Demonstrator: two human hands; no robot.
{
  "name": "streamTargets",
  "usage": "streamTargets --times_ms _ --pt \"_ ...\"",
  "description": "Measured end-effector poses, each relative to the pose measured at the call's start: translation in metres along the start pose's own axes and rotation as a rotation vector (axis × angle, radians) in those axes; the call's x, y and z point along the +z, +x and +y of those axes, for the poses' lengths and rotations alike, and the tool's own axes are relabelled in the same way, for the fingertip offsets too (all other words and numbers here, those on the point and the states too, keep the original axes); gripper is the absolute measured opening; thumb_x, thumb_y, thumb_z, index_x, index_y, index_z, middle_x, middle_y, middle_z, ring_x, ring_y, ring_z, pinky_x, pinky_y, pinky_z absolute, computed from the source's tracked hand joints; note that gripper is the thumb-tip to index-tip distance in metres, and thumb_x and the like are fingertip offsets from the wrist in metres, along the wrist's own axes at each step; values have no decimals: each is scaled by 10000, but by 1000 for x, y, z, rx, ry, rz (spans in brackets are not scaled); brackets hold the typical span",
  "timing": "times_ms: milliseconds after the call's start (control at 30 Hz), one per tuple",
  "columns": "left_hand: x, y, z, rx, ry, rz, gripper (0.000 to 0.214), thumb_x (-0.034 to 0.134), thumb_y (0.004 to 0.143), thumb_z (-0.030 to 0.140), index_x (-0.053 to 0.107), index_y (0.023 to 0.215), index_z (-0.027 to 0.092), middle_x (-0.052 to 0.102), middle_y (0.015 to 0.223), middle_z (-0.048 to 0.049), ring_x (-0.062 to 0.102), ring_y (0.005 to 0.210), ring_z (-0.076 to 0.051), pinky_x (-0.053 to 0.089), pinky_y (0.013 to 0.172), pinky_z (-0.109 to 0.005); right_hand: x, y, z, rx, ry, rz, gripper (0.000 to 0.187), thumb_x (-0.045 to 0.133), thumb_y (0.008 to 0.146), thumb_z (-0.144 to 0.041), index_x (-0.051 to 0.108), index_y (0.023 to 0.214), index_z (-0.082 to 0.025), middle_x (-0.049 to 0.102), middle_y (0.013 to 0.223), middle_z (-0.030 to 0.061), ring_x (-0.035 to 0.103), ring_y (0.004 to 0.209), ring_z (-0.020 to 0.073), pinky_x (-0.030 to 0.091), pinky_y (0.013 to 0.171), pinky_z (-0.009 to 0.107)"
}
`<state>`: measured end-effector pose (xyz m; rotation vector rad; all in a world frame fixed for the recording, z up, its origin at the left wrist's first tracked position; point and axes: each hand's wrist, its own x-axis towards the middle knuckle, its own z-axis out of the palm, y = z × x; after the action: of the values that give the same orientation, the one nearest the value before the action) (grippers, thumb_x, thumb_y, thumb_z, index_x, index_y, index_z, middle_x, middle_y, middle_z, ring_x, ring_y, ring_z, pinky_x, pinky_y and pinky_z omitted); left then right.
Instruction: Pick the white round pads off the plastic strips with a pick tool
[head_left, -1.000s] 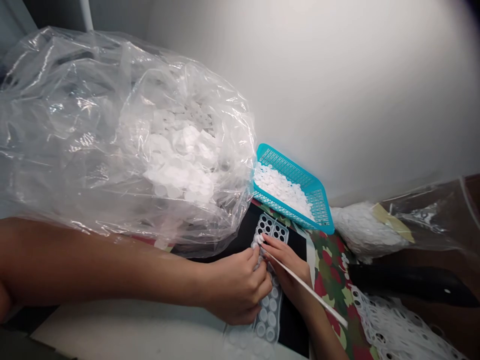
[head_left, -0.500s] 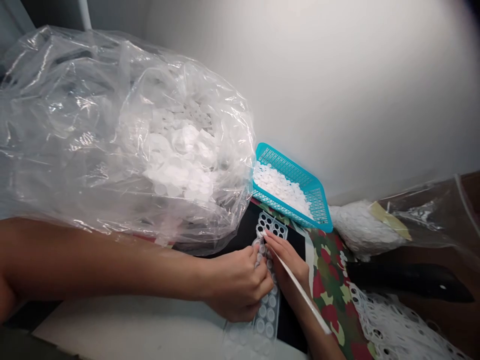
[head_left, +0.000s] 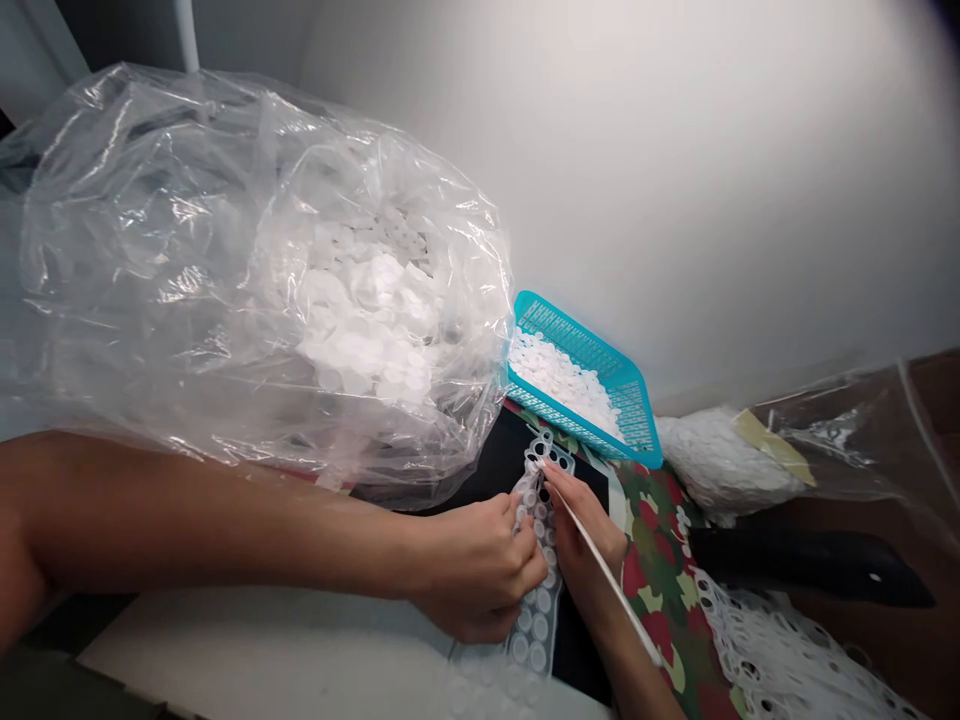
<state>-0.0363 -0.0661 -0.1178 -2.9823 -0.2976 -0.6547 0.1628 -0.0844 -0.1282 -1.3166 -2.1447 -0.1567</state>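
A translucent plastic strip with rows of round pieces [head_left: 538,625] lies lengthwise on a black mat [head_left: 491,440]. Its far end has dark round holes and looks bent up and twisted. My left hand [head_left: 484,570], coming in from the left, is closed at the strip's left edge, fingertips pinching it; the exact grip is partly hidden. Against the strip's far part, my right hand [head_left: 589,525] is closed round a thin white stick [head_left: 611,575], which slants down to the right. Its fingertips meet the strip near the holes, beside a small white bit.
A big clear plastic bag [head_left: 247,290] of white discs fills the left. Behind the strip stands a blue basket [head_left: 634,400] of small white discs. Right are a clear bag of white pieces [head_left: 739,460], a black handle-like object [head_left: 817,565], and a pile of white ringed strips [head_left: 787,650] beside camouflage cloth [head_left: 652,560].
The strip's far end has lifted and twisted out of its flat lie. My right fingertips have shifted slightly toward the right, with the stick still held. My left hand stays nearly in place.
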Motion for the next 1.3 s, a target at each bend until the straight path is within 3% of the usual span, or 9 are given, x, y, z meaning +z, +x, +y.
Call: streamTargets --times_ms 133,300,600,967,1167,1300 --pt "-4 -1 1 -100 -18 -22 538 470 756 401 532 1138 27 595 1037 -204 565 853 -300 389 700 -380 -1 1 3 -51 73 -69 396 413 907 -111 537 1268 -219 631 1204 82 602 1106 212 506 951 379" --pt "-2 -1 3 -205 34 -21 690 427 778 491 490 1186 -61 541 1141 -265 494 1019 -354 358 814 -396 0 1 7 -84 109 -120 389 433 900 -94 548 1251 -215 625 1208 85 592 1118 200 513 947 361" --pt "-3 1 -3 -194 -13 -41 587 440 772 532 570 1035 23 580 998 -191 493 889 -289 358 783 -378 -1 2 8 -93 76 -158 389 406 917 -118 529 1276 -205 613 1224 94 580 1135 207 502 962 380" --pt "0 2 -4 -180 -34 -32 561 449 769 528 559 1020 39 563 1065 -203 485 928 -290 348 797 -373 0 8 5 -59 41 -97 383 397 918 -141 548 1258 -230 637 1195 70 614 1091 209 504 952 378" --pt "0 0 -3 -162 -22 -35 581 440 769 529 552 1052 33 555 1114 -212 472 986 -306 346 802 -378 -4 20 2 65 16 25 319 453 907 -153 595 1188 -209 665 1135 69 644 1024 201 531 881 319" --pt "0 0 -3 -168 -17 -35 581 448 771 537 553 1046 36 562 1098 -208 469 987 -304 348 795 -379 -12 28 -6 31 -19 43 300 485 899 -162 608 1168 -214 680 1106 61 659 992 200 528 870 310"
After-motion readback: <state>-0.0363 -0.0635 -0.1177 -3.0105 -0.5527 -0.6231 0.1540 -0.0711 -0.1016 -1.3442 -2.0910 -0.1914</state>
